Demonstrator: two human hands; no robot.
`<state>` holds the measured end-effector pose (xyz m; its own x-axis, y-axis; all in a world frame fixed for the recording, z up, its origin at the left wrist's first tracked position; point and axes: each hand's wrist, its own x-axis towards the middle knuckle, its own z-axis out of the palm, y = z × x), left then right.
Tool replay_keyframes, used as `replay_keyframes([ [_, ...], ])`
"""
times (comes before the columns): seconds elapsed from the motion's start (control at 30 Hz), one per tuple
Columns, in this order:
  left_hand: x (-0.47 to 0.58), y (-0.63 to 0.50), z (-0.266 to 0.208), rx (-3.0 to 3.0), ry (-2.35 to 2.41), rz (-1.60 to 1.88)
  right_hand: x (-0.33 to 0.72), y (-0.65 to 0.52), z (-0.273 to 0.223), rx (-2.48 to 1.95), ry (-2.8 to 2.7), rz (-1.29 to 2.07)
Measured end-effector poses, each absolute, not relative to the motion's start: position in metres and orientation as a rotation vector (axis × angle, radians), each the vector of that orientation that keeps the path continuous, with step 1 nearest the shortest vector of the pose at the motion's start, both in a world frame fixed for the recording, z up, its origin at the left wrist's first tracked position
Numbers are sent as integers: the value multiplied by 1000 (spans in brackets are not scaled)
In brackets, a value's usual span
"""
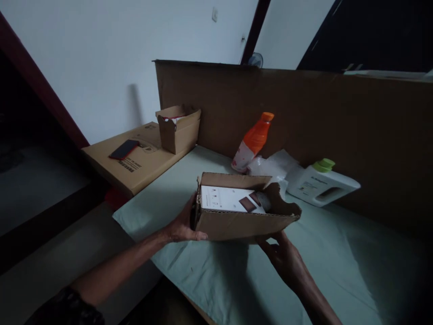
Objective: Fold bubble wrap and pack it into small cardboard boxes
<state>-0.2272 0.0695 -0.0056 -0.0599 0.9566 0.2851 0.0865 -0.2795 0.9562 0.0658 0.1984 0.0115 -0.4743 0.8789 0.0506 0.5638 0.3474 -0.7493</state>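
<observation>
Between my two hands is an open cardboard box (243,227), held above the cloth-covered table and tilted slightly. My left hand (186,224) grips its left end, thumb along the front side and fingers hidden behind. Under the right part of the box, my right hand (282,257) supports the bottom edge, its fingertips partly hidden. Inside lies a white printed carton (226,198) with dark brown pictures on it. A greyish rounded item (264,201) sits beside the carton; its kind is unclear.
Behind stand an orange-capped bottle (254,140), crumpled clear plastic (277,164) and a white jug (320,185) with a green cap, near a tall cardboard panel (321,113). At left, a flat carton (145,169) bears a phone (124,149) and a smaller cardboard box (184,131).
</observation>
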Motion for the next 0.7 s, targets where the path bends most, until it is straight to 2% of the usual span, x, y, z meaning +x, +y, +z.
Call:
replay_keyframes([
  [0.17, -262, 57, -11, 1397, 1450, 1496, 6, 215, 18, -1159, -2177, 993],
  [0.33, -334, 18, -11, 1169, 2151, 1694, -120, 225, 34, -646, -2179, 1190],
  [0.47, -388, 3, 8, 942, 2383, 1883, -200, 205, 40, -426, -2181, 1036],
  [0.57, -415, 9, 19, 843, 2452, 1967, -207, 183, 21, -386, -2287, 867],
  [0.7, -438, 32, 23, 814, 2545, 1967, -168, 167, -29, -501, -2431, 797],
])
